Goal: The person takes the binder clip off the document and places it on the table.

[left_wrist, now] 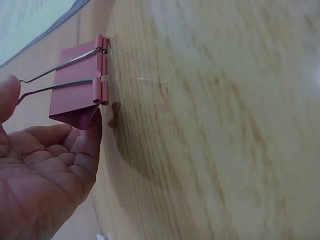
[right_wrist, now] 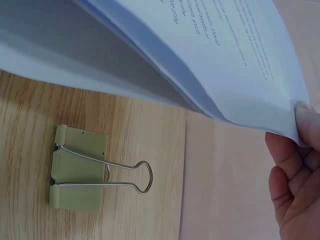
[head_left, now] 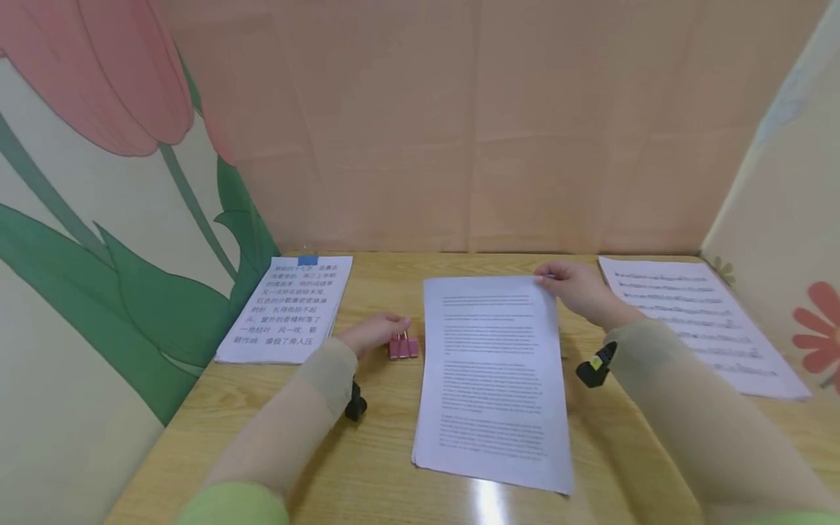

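Observation:
My left hand holds a pink binder clip, with the thumb at its wire handles and the fingers behind its body. The clip's spine edge is close over the table in the left wrist view. To the right of it, my right hand pinches the top right corner of several printed sheets between thumb and fingers. That corner is raised, and the sheets bow apart slightly along their edge in the right wrist view. Below the lifted sheets, an olive-green binder clip lies on the table, mostly hidden in the head view.
At the back left lies a stack of pages with large characters, a blue binder clip at its top edge. Sheet music lies on the right. The wooden table ends at a draped back wall, with painted walls on both sides.

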`<state>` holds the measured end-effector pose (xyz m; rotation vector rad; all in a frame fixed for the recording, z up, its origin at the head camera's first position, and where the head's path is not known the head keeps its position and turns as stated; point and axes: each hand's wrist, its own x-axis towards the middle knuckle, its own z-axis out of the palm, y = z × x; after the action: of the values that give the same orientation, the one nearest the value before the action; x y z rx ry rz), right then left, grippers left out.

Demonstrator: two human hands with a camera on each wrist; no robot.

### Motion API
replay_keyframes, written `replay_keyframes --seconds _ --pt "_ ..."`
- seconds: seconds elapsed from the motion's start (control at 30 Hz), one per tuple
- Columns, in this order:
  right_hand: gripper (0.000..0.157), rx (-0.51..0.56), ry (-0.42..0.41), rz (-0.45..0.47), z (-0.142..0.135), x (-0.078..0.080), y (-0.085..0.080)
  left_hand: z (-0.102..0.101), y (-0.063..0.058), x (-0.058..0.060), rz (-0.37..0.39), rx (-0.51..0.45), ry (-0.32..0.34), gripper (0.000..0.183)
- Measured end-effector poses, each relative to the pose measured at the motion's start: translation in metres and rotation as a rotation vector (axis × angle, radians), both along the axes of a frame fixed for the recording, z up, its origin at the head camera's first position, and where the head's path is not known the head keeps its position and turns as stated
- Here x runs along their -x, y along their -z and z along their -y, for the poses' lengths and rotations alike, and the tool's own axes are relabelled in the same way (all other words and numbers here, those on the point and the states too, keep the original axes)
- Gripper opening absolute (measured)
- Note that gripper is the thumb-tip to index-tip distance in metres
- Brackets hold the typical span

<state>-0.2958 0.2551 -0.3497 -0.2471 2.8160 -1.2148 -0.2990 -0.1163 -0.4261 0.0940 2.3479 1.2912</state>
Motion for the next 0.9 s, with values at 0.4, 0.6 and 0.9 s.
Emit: replay_keyframes --seconds 0.4,0.6,0.9 --pt "0.038 -0.042 -0.004 -0.02 0.004 0.006 0.003 0.003 0.0 0.004 0.068 -0.053 -0.005 0.047" --pt "0.037 -0.036 -0.016 -0.02 0.004 0.009 0.007 0.001 -0.003 0.001 0.083 -0.03 -0.042 0.052" --pt "0.036 -0.017 -0.027 0.011 0.005 0.013 0.012 0.001 0.001 0.001 0.06 -0.02 -0.025 0.063"
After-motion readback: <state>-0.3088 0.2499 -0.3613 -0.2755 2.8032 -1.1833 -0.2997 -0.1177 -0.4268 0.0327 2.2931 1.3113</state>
